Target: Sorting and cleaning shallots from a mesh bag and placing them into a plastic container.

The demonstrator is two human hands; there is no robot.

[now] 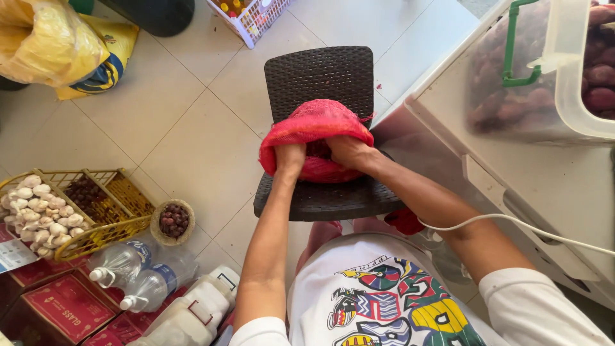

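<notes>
At centre frame, a person's left hand [289, 158] and right hand [349, 152] reach into the mouth of a red mesh sack [312, 128] on a dark woven chair [320, 77]; fingers are buried, so each grip cannot be told. Sack contents are barely visible. Open tiled floor [192, 128] lies left; a white counter [564, 186] crowds the right.

The person wears a white short-sleeved shirt [384, 301] with a bright, many-coloured print on its front; both forearms are bare.
</notes>
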